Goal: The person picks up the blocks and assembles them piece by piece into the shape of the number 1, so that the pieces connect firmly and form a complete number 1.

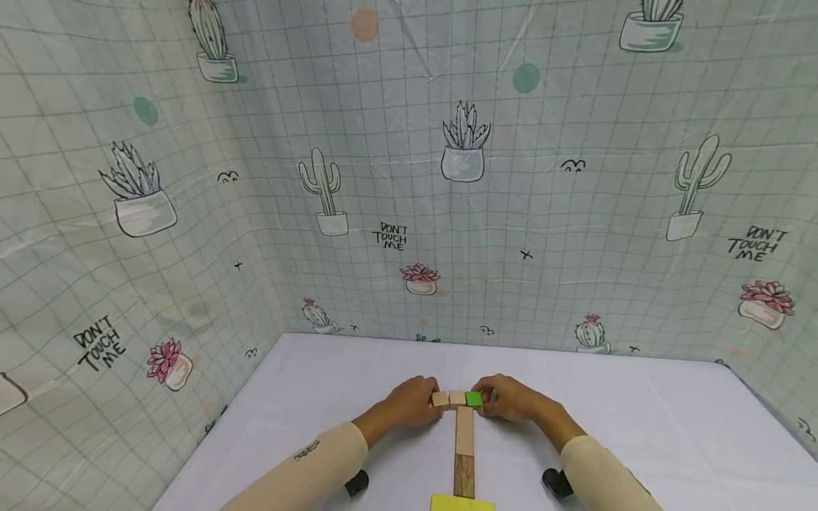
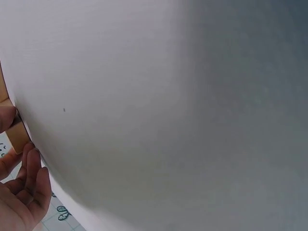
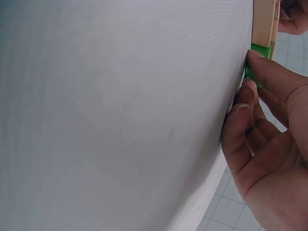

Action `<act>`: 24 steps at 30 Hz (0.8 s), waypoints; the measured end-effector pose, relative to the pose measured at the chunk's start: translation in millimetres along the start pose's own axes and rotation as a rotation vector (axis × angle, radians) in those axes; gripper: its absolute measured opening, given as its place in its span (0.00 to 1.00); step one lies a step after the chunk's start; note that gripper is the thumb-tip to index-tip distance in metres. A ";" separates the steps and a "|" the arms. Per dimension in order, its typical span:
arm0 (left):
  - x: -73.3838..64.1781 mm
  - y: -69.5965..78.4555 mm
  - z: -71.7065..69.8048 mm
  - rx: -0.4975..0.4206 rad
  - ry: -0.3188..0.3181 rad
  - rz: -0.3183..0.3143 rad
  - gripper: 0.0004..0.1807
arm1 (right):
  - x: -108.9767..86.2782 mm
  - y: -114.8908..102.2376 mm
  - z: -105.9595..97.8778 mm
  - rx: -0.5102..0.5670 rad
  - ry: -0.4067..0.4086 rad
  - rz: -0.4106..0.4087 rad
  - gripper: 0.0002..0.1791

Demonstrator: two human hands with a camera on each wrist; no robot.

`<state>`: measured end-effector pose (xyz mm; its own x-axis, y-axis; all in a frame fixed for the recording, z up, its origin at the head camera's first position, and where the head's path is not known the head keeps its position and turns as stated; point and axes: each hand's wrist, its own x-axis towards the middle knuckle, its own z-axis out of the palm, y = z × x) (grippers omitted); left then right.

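Three small blocks stand in a crosswise row in the head view: a pale wooden block (image 1: 439, 399) at the left, another wooden block (image 1: 457, 397) in the middle and a green block (image 1: 473, 399) at the right. My left hand (image 1: 414, 402) pinches the left wooden block, its thumb on one side and fingers on the other in the left wrist view. From the opposite end, my right hand (image 1: 511, 398) holds the green block (image 3: 260, 49) between thumb and fingertips. Below the row, a light wooden block (image 1: 465, 431) runs lengthwise toward me, followed by a darker brown wooden block (image 1: 464, 477).
A yellow piece (image 1: 461, 503) lies at the near end of the brown block, cut off by the frame. Black objects (image 1: 356, 483) show beside both forearms. The white table (image 1: 645, 419) meets a cactus-printed cloth (image 1: 498, 284) at the back and sides.
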<state>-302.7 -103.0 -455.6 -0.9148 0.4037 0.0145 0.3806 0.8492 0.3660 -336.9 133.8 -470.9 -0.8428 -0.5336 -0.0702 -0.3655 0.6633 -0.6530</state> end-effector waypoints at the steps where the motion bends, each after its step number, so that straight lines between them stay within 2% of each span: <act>1: -0.2 0.5 -0.3 -0.001 -0.002 -0.003 0.12 | 0.2 0.3 0.4 0.000 0.001 0.001 0.15; 9: 0.0 2.0 0.5 0.006 0.000 0.007 0.12 | 0.5 0.5 0.4 0.017 -0.003 -0.015 0.15; 24: 0.3 3.3 1.3 0.022 -0.009 -0.013 0.12 | 0.3 -0.6 0.2 0.007 0.004 -0.018 0.15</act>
<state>-301.6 -99.7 -455.6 -0.9185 0.3954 0.0017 0.3716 0.8616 0.3457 -336.9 133.1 -470.7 -0.8374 -0.5437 -0.0555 -0.3780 0.6496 -0.6596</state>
